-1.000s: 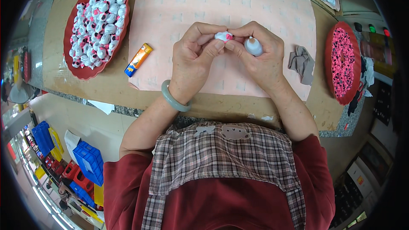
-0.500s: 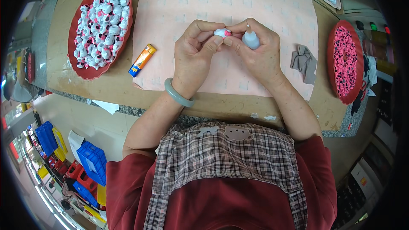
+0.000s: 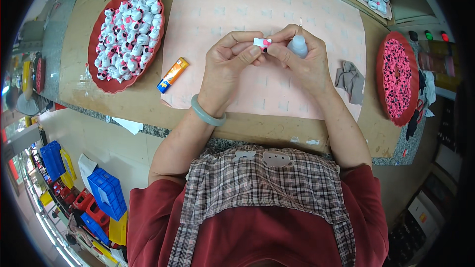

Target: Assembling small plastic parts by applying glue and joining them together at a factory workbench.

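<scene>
The nozzle bottle (image 3: 297, 48) has swung its tip towards the table's (image 3: 247, 127) far side; the small white-and-pink piece (image 3: 261, 42) has turned.
Above the pink sheet (image 3: 237, 5), left hand (image 3: 223, 66) fingers pinch the piece; right hand (image 3: 310, 66) fingers, nearly closed, touch its edge and grip the bottle.

The light is soft and rather even, and the bench (image 3: 242, 124) appears well lit. On the pink sheet (image 3: 277, 94) the shadows are weak, with blurred borders. At the lower left, bright white strips (image 3: 45, 226) give glare, while the right rim is much dimmer. The bracelet (image 3: 203, 114) carries a pale shine. The wide lens bends the bench's edge, and the corners fall into black. The middle is fairly sharp; toward the left rim, the background becomes smeared and its details are difficult to read.
</scene>
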A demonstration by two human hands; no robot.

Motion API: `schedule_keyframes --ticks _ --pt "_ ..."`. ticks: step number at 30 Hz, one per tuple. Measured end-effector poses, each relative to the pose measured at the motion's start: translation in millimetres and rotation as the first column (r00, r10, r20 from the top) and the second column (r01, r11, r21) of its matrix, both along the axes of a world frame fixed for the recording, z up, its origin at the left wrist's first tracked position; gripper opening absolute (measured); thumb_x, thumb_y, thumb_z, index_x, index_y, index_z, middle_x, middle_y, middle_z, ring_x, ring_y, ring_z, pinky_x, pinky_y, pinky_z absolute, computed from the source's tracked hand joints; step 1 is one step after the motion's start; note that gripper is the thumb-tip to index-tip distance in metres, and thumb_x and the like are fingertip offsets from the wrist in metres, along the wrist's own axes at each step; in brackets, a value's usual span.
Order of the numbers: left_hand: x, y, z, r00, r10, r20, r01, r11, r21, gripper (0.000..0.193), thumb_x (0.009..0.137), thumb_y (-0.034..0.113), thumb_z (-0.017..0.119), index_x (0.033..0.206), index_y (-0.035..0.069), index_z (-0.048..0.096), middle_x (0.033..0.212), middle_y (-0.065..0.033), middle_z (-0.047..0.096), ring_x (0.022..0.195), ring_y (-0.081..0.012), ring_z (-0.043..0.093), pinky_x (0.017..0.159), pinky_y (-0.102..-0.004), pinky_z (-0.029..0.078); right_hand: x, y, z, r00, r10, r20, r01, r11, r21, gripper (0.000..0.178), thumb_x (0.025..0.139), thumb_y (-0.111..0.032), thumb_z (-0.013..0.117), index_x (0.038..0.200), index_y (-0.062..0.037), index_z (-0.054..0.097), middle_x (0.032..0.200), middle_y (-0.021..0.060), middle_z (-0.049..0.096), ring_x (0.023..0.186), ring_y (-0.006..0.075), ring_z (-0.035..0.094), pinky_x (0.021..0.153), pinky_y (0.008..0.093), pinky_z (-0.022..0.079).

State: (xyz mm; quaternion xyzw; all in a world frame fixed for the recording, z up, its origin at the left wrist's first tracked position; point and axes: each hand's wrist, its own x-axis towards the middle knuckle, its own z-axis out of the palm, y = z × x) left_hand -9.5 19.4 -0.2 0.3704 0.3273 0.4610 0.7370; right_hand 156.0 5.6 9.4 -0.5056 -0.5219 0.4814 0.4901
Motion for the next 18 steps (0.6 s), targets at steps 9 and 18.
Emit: schedule_keyframes --ticks 9,18 --pt "3 -2 -3 1.000 0.007 0.008 -0.006 1.000 -0.015 0.020 0.085 -0.003 0.055 0.105 -0.004 0.056 0.085 -0.0079 0.064 0.070 -0.0092 0.055 0.067 -0.0214 0.045 -9 -3 -18 0.990 -0.095 0.106 0.074 0.981 0.181 0.025 0.074 -0.006 0.072 0.073 -0.0026 0.047 0.074 0.0063 0.064 0.068 0.0076 0.058 0.060 0.0230 0.047" --pt "-1 -1 -2 0.999 -0.019 0.035 0.021 0.998 -0.063 0.020 0.086 -0.001 0.054 0.105 -0.005 0.058 0.084 -0.0069 0.063 0.071 -0.0098 0.055 0.069 -0.0216 0.045 -7 -2 -20 0.986 -0.079 0.148 0.048 0.979 0.198 0.016 0.076 -0.004 0.071 0.081 -0.0015 0.056 0.073 0.0049 0.060 0.066 0.0090 0.057 0.059 0.0223 0.046"
